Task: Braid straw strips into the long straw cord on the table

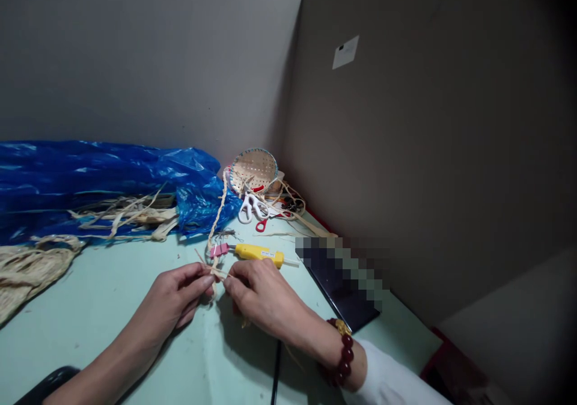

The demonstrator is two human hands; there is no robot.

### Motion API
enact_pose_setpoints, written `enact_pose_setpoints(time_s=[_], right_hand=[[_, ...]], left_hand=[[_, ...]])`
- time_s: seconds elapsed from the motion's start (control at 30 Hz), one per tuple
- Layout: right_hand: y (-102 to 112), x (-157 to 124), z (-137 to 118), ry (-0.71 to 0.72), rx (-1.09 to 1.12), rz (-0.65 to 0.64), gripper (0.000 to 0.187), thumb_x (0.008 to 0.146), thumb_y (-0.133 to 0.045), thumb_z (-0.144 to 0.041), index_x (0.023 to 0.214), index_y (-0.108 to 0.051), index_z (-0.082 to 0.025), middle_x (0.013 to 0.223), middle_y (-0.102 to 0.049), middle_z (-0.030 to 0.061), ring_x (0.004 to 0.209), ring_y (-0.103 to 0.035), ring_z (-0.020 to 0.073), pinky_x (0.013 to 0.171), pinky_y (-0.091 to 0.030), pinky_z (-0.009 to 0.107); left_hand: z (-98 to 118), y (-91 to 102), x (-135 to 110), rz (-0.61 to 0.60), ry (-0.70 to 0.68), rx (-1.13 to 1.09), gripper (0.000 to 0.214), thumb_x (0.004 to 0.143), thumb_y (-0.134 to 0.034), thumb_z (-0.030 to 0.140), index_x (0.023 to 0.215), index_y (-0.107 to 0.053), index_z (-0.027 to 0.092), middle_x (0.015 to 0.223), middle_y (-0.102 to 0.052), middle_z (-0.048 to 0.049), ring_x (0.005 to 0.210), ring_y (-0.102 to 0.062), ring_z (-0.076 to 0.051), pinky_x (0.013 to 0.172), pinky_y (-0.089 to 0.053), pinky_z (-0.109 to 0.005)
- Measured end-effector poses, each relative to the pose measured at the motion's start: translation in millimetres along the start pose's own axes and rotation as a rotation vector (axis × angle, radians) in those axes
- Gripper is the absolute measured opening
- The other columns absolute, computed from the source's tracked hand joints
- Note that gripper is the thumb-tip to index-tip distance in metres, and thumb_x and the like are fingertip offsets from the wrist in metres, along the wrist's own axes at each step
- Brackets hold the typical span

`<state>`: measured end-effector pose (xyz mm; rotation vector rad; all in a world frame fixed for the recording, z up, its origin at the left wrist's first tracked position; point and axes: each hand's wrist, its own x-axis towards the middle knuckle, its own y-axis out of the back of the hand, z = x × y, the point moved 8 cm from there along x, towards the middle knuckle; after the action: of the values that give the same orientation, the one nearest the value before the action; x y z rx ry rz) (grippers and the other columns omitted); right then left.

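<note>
My left hand (pixel 178 300) and my right hand (pixel 261 300) meet low in the middle of the pale green table (pixel 103 309). Both pinch thin straw strands at the near end of a braided straw cord (pixel 220 210). The cord runs away from my fingers toward the back of the table. A pink binder clip (pixel 219 249) is clamped on the braid just beyond my fingertips. My right wrist wears a dark red bead bracelet (pixel 345 351).
A yellow glue gun (pixel 259 253) lies behind my right hand. White scissors (pixel 250 207), red-handled scissors (pixel 262 225) and a small woven basket (pixel 253 169) sit in the corner. A blue plastic bag (pixel 99 179) with straw strips fills the left. A dark tablet (pixel 345 294) lies right.
</note>
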<state>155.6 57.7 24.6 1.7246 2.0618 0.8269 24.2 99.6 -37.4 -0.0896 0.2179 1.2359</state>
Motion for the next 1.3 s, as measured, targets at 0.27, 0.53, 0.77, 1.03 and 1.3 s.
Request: enact_pose_setpoints(time_s=[0.27,0.53,0.77,1.03,1.3], right_hand=[[4.4,0.3,0.4,0.011,-0.068,-0.032,0.029,0.087,-0.049,-0.020,0.058,-0.045,-0.016,0.053,-0.046,-0.0026,0.054,-0.039,0.0094,0.053,-0.020,0.025],[11.5,0.0,-2.6,0.010,-0.178,-0.035,0.029,0.090,-0.048,-0.021,0.062,-0.048,-0.016,0.055,-0.050,-0.0022,0.053,-0.037,0.0085,0.053,-0.019,0.026],[0.4,-6.2,-4.4,-0.015,-0.608,-0.003,0.020,0.083,-0.050,-0.017,0.066,-0.061,-0.018,0.060,-0.061,0.0050,0.049,-0.046,0.0138,0.050,-0.015,0.030],[-25.3,-16.9,-10.0,0.039,-0.787,-0.120,0.013,0.083,-0.052,-0.011,0.085,-0.065,-0.012,0.067,-0.066,0.0107,0.059,-0.061,0.0196,0.058,-0.039,0.029],[-42.6,-26.7,-15.4,0.143,-0.896,-0.066,0.028,0.082,-0.052,-0.006,0.108,-0.062,-0.004,0.063,-0.063,0.0103,0.063,-0.062,0.0208,0.060,-0.045,0.032]], left_hand=[[1.1,-3.7,-1.8,-0.045,0.039,-0.079,0.047,0.060,-0.079,0.050,0.080,-0.058,0.014,0.055,-0.054,0.0060,0.035,-0.024,0.002,0.033,-0.014,-0.012],[1.8,-5.0,-0.8,-0.086,0.031,-0.142,0.042,0.062,-0.081,0.048,0.076,-0.062,0.013,0.057,-0.057,0.0046,0.035,-0.026,0.002,0.032,-0.019,-0.011],[-3.7,-4.0,-0.5,-0.085,0.040,-0.086,0.034,0.071,-0.074,0.045,0.072,-0.063,0.013,0.059,-0.057,0.0024,0.036,-0.029,0.001,0.032,-0.022,-0.011],[-4.4,-6.2,-1.0,-0.080,0.040,-0.049,0.032,0.073,-0.072,0.045,0.076,-0.064,0.014,0.063,-0.061,0.0015,0.034,-0.030,0.001,0.031,-0.021,-0.012],[-4.2,-6.9,-2.1,-0.057,0.050,0.037,0.040,0.071,-0.071,0.051,0.086,-0.063,0.015,0.061,-0.060,0.0032,0.032,-0.029,0.001,0.031,-0.017,-0.012]])
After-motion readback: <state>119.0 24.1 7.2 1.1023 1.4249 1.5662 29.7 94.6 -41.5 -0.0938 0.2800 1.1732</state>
